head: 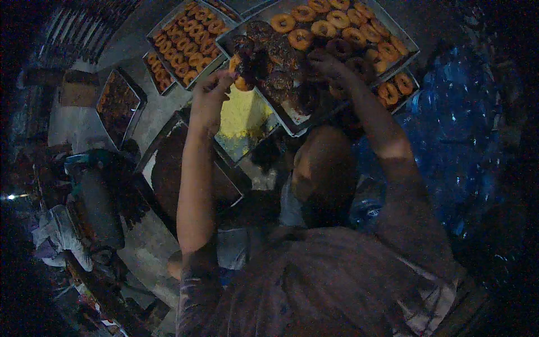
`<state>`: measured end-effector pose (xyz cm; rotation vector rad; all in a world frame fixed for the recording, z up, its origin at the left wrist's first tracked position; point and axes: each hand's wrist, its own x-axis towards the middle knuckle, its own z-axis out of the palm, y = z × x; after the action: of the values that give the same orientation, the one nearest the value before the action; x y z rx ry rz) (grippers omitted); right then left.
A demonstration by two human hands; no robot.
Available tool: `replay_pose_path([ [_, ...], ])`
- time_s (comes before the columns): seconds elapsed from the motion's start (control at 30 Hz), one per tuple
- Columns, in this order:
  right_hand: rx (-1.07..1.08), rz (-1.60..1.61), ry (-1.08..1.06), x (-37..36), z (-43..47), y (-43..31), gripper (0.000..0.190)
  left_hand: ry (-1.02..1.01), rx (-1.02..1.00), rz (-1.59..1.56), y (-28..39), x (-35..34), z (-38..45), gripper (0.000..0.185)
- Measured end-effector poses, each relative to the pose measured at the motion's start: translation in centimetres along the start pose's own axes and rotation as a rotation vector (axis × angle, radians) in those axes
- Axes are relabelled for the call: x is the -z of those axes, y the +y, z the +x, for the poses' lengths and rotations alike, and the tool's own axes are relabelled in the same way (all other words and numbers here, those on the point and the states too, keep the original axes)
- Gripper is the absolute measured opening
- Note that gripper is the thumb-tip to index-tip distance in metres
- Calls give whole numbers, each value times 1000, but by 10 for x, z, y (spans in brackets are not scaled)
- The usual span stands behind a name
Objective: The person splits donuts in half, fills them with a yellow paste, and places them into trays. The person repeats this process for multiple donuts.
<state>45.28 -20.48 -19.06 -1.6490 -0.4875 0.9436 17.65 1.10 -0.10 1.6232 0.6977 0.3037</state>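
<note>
In dim light, a large metal tray (404, 38) lies before me with plain ring doughnuts (323, 28) on its far side. Doughnuts with dark topping (280, 50) fill its near left part. My left hand (214, 90) is at the tray's left edge, its fingertips pinching the side of a dark-topped doughnut (241, 76). Farther right, my right hand (330, 69) reaches over the tray among dark-coated doughnuts. Its fingers lie in shadow, and whether they grip one is unclear. Beneath my left hand's doughnut is a tray holding yellow material (244, 113), part block and part crumbs.
More doughnut trays (189, 42) stand at the back left, and another (393, 90) sits partly under the large tray. A container of dark brown contents (168, 181) lies below my left forearm. Blue plastic-like sheeting (446, 126) fills the right. Someone's knee or leg (326, 168) shows near the tray.
</note>
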Motion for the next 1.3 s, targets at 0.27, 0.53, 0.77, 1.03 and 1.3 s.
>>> replay_pose_path([
  [0.27, 324, -892, 46, 15, -44, -96, 26, -8, 19, -62, 3, -16, -9, 20],
  [0.53, 303, -529, 38, 15, -48, -86, 45, -338, 186, -372, 6, -101, 28, 15],
  [0.77, 301, -1208, 146, -40, -77, -17, 39, -221, 83, -432, 13, -72, 33, 16],
  [1.03, 64, -1260, 100, -25, -84, -6, 28, -223, 143, -161, -11, -96, 29, 21],
  [1.3, 198, -1521, 640, -4, -109, -28, 29, -638, 114, 85, -29, -148, 37, 28],
])
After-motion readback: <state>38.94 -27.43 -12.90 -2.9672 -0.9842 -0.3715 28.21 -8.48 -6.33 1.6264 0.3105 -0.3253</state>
